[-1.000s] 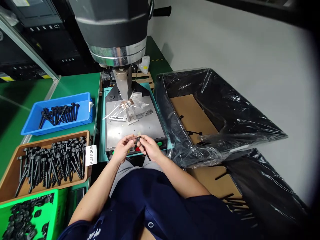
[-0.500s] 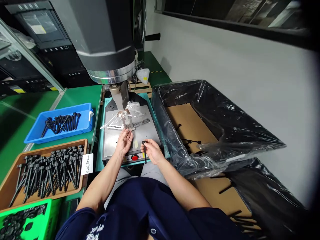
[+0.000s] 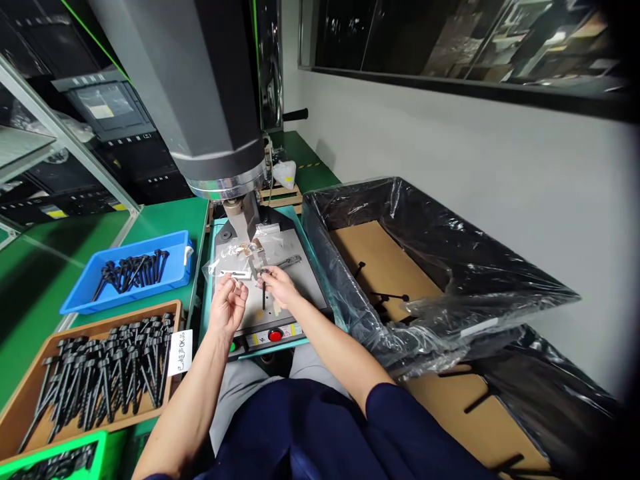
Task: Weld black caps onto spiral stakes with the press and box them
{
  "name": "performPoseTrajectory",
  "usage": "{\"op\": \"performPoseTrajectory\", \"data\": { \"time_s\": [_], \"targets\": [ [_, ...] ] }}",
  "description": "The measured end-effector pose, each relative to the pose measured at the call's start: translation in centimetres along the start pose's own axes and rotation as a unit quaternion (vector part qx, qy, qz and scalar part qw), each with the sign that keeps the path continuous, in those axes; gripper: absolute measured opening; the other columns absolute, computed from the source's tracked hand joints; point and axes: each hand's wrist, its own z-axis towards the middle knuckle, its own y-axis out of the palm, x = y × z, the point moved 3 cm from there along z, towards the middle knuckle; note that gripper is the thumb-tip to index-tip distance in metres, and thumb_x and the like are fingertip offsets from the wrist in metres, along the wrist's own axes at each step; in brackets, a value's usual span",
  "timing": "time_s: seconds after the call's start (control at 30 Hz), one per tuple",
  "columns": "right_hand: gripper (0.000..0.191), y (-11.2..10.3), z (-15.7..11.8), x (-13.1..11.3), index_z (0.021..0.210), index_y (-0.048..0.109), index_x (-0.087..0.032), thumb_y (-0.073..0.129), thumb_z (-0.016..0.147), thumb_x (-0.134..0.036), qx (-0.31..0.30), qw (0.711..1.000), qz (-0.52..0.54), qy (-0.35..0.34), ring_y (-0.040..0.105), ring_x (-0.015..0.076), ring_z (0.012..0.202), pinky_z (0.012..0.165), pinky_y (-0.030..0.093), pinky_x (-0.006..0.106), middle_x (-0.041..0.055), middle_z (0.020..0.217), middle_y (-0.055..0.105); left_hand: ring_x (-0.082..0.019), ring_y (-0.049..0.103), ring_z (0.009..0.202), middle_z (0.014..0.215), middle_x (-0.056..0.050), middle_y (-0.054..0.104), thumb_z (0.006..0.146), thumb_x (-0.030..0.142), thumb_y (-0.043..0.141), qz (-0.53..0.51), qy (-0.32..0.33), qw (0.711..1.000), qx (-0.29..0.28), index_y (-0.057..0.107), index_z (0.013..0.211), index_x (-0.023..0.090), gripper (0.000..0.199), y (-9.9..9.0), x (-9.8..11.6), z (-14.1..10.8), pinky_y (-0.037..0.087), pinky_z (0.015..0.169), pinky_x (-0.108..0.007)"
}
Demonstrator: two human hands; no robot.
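My right hand pinches a slim black plastic rod with a wider head. The rod hangs down in front of the small metal fixture on the press's base plate. Whether the rod's head touches the fixture is hidden by my fingers. My left hand hovers over the plate's front left, palm turned up. Its fingers are half curled and apart, with nothing I can make out in them. Above the fixture is the metal horn of the press.
To the left stand a blue tray and a brown tray of headed black rods, plus a green crate of black parts. Black-lined boxes with a few rods stand right. A red button sits on the press front.
My right hand has carried the black rod up and left to the fixture. My left hand has drawn back from the fixture to the left, its fingers more curled. The view has tilted up.
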Motion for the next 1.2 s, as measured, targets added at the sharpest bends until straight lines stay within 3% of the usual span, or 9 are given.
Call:
{"op": "performPoseTrajectory", "data": {
  "time_s": [0.1,0.23,0.37,0.47,0.67,0.77,0.97,1.1,1.2],
  "targets": [
    [0.029,1.4,1.1,-0.9,0.099,0.067,-0.022,0.074,0.072,-0.03,0.025,0.982,-0.134,-0.128,0.062,0.0153,0.08,0.08,0.053,0.032,0.0021,0.091,0.067,-0.007,0.064,0.069,0.076,-0.001,0.065,0.081,0.004,0.063,-0.008,0.003,1.0,0.0,0.065,0.102,0.016,0.025,0.8,0.9,0.2,0.056,0.07,-0.018],
    [0.029,2.5,1.5,-2.7,0.105,0.071,-0.022,0.067,0.079,-0.034,0.078,0.916,-0.278,-0.28,0.061,0.0208,0.097,0.091,0.05,0.036,0.0068,0.106,0.062,-0.005,0.062,0.068,0.078,0.0,0.063,0.082,0.003,0.062,-0.027,0.022,0.998,-0.043,0.063,0.113,0.017,0.033,1.9,1.8,0.7,0.056,0.069,-0.017],
    [0.026,3.2,1.9,-4.3,0.104,0.073,-0.023,0.068,0.079,-0.032,0.123,0.862,-0.332,-0.362,0.057,0.0228,0.111,0.104,0.044,0.037,0.009,0.113,0.06,-0.005,0.061,0.067,0.079,0.001,0.061,0.081,0.003,0.063,-0.034,0.033,0.996,-0.071,0.061,0.118,0.019,0.041,2.3,2.1,1.2,0.056,0.069,-0.018],
    [0.025,3.7,3.2,-4.5,0.102,0.074,-0.023,0.069,0.079,-0.032,0.114,0.875,-0.312,-0.351,0.057,0.0231,0.112,0.104,0.043,0.038,0.0085,0.113,0.063,-0.005,0.059,0.066,0.078,0.001,0.06,0.081,0.004,0.064,-0.035,0.034,0.996,-0.079,0.061,0.118,0.02,0.041,2.3,2.2,1.6,0.055,0.068,-0.017],
    [0.034,3.7,5.8,-3.3,0.104,0.071,-0.02,0.071,0.072,-0.03,0.113,0.941,-0.233,-0.215,0.062,0.0214,0.099,0.097,0.047,0.037,0.0055,0.106,0.068,-0.005,0.06,0.067,0.078,0.002,0.06,0.079,0.005,0.066,-0.029,0.036,0.997,-0.069,0.062,0.118,0.021,0.042,1.9,2.3,2.3,0.054,0.069,-0.017],
    [0.035,3.7,5.9,-3.7,0.107,0.07,-0.022,0.072,0.073,-0.031,0.088,0.947,-0.231,-0.203,0.06,0.0208,0.107,0.103,0.042,0.035,0.0045,0.113,0.068,-0.005,0.06,0.066,0.079,0.002,0.061,0.079,0.005,0.066,-0.027,0.03,0.997,-0.062,0.062,0.118,0.022,0.042,1.5,2.2,2.7,0.054,0.069,-0.017],
    [0.018,3.9,5.6,-4.9,0.089,0.075,-0.022,0.069,0.075,-0.03,0.068,0.94,-0.247,-0.227,0.058,0.0222,0.115,0.108,0.037,0.034,0.0052,0.113,0.069,-0.005,0.06,0.066,0.08,0.001,0.061,0.079,0.005,0.066,-0.027,0.028,0.997,-0.062,0.062,0.118,0.021,0.043,0.9,2.1,2.9,0.055,0.069,-0.017],
    [0.03,3.4,5.2,-4.4,0.101,0.074,-0.023,0.072,0.073,-0.033,0.053,0.962,-0.196,-0.182,0.059,0.0226,0.115,0.108,0.038,0.036,0.0037,0.116,0.07,-0.005,0.06,0.065,0.079,0.001,0.062,0.079,0.004,0.065,-0.024,0.028,0.999,-0.038,0.061,0.119,0.019,0.043,0.4,2.1,3.1,0.055,0.067,-0.017],
    [0.035,2.1,4.9,-3.7,0.104,0.072,-0.024,0.073,0.071,-0.035,0.067,0.985,-0.099,-0.121,0.059,0.0226,0.118,0.106,0.041,0.037,0.0043,0.12,0.069,-0.005,0.06,0.063,0.076,0.002,0.061,0.078,0.003,0.064,-0.021,0.032,0.999,-0.012,0.061,0.117,0.018,0.042,-0.1,2.1,3.4,0.055,0.065,-0.017]
  ]
}}
